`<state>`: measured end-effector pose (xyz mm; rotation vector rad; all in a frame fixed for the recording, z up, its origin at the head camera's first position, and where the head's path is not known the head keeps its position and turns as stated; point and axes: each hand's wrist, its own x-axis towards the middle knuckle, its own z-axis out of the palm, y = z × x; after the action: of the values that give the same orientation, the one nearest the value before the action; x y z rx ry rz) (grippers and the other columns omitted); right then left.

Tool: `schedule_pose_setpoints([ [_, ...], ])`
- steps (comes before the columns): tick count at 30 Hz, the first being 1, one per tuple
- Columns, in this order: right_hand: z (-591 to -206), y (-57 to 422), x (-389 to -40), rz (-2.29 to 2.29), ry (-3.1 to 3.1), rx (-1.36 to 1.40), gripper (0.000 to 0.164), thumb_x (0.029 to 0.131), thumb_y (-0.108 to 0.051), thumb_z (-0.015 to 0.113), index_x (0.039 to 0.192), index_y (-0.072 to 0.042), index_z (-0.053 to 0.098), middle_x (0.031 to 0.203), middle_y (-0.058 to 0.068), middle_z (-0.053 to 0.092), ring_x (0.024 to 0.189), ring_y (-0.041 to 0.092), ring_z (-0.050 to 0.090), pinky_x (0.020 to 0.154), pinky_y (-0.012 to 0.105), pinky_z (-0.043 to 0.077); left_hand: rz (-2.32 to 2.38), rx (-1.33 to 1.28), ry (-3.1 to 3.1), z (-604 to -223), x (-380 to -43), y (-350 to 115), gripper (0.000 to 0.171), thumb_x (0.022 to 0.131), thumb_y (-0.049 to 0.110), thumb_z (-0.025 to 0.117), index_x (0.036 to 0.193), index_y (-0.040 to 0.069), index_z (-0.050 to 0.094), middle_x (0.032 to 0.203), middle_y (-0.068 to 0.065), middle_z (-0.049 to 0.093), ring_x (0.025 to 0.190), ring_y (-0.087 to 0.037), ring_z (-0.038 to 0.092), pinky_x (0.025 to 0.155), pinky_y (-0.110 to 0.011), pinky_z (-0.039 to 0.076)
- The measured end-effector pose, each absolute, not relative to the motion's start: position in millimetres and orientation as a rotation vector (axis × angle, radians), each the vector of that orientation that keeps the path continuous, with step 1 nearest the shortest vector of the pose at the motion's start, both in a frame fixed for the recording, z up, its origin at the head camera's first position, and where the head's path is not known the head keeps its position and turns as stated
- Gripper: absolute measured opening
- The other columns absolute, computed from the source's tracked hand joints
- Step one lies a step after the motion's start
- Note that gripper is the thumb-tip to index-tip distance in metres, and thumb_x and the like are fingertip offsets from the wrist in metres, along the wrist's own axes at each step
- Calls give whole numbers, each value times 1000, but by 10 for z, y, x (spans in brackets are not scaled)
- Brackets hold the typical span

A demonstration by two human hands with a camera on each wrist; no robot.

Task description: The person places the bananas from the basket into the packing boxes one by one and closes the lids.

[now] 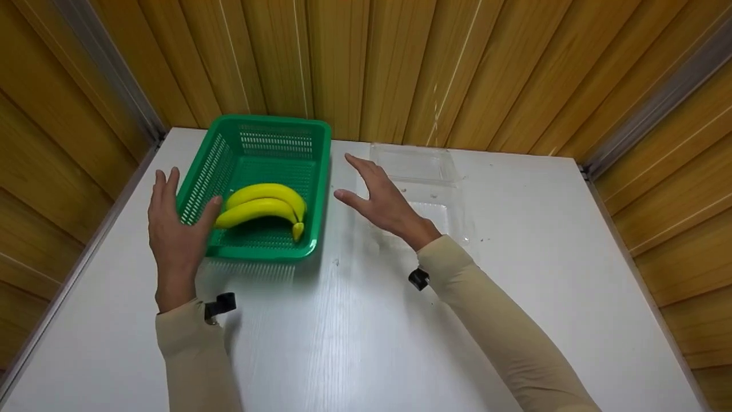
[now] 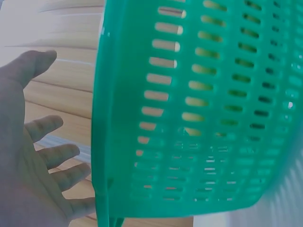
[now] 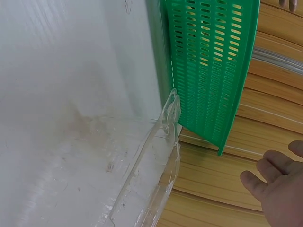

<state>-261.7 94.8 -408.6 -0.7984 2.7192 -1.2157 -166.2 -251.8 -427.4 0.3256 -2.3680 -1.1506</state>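
A green plastic basket [image 1: 320, 189] with slotted walls stands at the back left of the white table. Inside it lie yellow bananas [image 1: 260, 209] joined at one stem, the stem end toward the basket's near right corner. My left hand [image 1: 180, 234] is raised by the basket's near left corner, fingers spread and holding nothing; the left wrist view shows its fingers [image 2: 66, 153] beside the green rim. To the right of the basket, my right hand [image 1: 386, 200] hovers with thumb and fingers apart, holding nothing. Below and behind it lies a clear plastic clamshell box [image 1: 414, 163], partly hidden by that hand.
Wood-panelled walls [image 1: 400, 68] close off the back and both sides of the white table [image 1: 354, 337]. The clear box stands with its lid folded back toward the rear wall, close to the basket's right side. Small specks lie on the tabletop around it.
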Motion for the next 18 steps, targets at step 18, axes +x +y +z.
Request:
schedule_pose_setpoints([
  [18,-4049,876,-2643,-1209,2701,-812,84,103,-58,62,170,-21,28,171,5,31,156,25,28,125,54,28,-1267,356,-2363,-4434,-1603,-2738,86,95,49,78,167,32,35,173,8,27,160,-16,20,127,-53,16],
])
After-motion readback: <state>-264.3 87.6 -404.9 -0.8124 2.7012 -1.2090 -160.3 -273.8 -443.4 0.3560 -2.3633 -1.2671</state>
